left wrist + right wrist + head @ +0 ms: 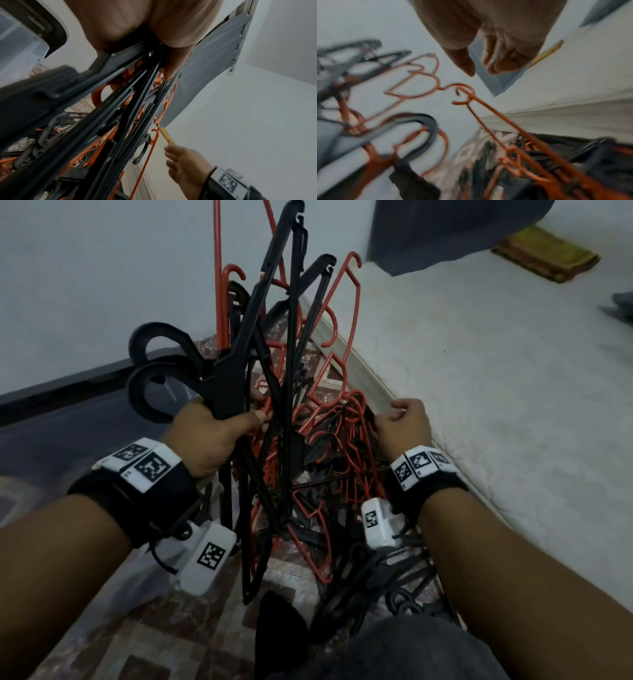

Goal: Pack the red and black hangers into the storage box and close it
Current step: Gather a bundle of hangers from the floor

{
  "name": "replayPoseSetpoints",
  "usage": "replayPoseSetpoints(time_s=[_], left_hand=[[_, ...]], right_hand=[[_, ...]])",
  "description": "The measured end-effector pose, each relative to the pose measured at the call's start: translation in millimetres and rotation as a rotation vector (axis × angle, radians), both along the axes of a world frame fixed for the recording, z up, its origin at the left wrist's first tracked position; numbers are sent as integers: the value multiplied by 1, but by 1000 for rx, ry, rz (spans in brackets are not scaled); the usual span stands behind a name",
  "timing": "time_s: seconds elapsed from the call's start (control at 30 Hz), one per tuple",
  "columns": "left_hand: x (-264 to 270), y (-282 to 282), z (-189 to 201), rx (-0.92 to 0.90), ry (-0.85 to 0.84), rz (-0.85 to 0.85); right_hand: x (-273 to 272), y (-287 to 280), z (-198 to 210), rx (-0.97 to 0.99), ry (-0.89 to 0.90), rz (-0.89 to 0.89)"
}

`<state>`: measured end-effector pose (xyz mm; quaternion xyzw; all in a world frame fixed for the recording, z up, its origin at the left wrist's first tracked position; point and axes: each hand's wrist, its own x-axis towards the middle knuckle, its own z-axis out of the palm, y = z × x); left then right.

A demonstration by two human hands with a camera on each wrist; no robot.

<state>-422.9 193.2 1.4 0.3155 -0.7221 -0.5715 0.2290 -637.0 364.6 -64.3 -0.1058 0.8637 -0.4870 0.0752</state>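
the hangers (274, 392) were black and red-orange, the floor mat (191, 631) carried a brown-and-cream checked pattern, the mattress (496, 392) was white, the curtain (445, 231) grey, and the folded cloth (544, 254) yellow-brown.

Place: a home, most likely a bedroom.
Bed: a white quilted mattress (496, 392) lay low along the right, its piped edge just above the floor.
Floor: patterned red-and-cream tiles (164, 642).
Walls: plain white wall (102, 268).
Curtain: grey fabric (211, 70) hung on eyelets from a rail.
Household things: a folded yellow cloth (544, 253) on the mattress; a clear plastic box (15, 44) on the floor.
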Motion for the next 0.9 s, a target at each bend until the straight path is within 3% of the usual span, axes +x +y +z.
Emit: replayPoseSetpoints(time_s=[0.1,0.17,0.37,0.5,0.7,0.9], left_hand=[[1,0,1,20,8,-32],[-1,3,0,30,27,-23],[-14,19,-7,-98,-9,15],[-23,23,-13,-81,-81,63],[-21,16,12,-134,-53,107],[17,-14,75,-199,-4,89]], right_hand=[[-14,2,-11,313,-84,255],[-16,-2,-15,431,-35,368],[0,-10,-15,549,146,467],[10,-5,-19,590,185,562],[-12,0,-5,677,125,451],[-30,13,36,602,-124,115]])
